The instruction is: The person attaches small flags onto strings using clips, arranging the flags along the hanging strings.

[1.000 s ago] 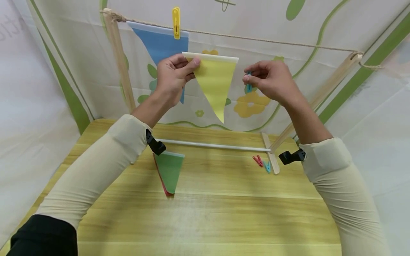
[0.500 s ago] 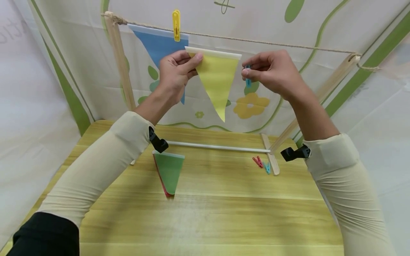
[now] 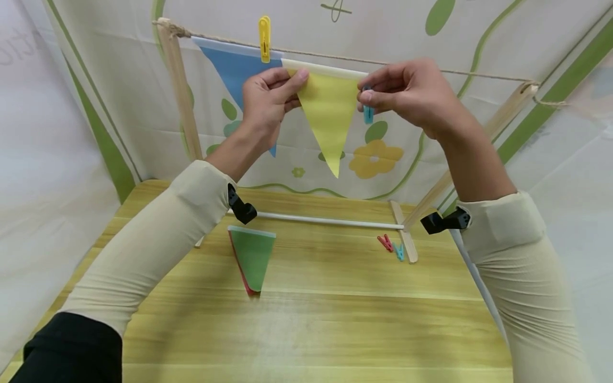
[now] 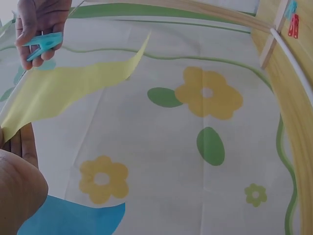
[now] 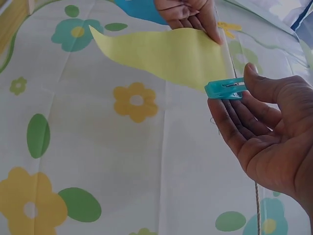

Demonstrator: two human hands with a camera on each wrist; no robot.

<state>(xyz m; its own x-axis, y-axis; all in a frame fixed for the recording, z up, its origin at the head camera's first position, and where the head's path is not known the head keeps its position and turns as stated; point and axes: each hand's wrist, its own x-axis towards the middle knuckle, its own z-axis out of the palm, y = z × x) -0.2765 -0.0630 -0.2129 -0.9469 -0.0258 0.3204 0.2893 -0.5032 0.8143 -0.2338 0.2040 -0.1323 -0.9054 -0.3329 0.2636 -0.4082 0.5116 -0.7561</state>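
My left hand [image 3: 265, 103] pinches the upper left corner of a yellow triangular pennant [image 3: 328, 106], thumb in front. The pennant's white top edge lies just below a twine line [image 3: 325, 55], its tip pointing down. In my right hand [image 3: 412, 98] a teal clothespin [image 5: 225, 89] is held between thumb and fingers, beside the pennant's upper right corner. Whether the clothespin touches the pennant I cannot tell. Left of the yellow one, a blue pennant [image 3: 230, 64] hangs from the twine under a yellow clothespin [image 3: 264, 40], partly behind my left hand.
Wooden posts [image 3: 179, 90] hold the twine at both ends, with a white rod [image 3: 325, 219] low between them. On the wooden table [image 3: 306, 330] lie a green pennant [image 3: 254, 258] over a red one, plus a red clothespin [image 3: 385, 243] and a teal one. Behind hangs a flowered cloth.
Both hands have risen toward the twine, bringing the yellow pennant up and slightly right. My right hand with the teal clothespin has come closer to the pennant's right corner.
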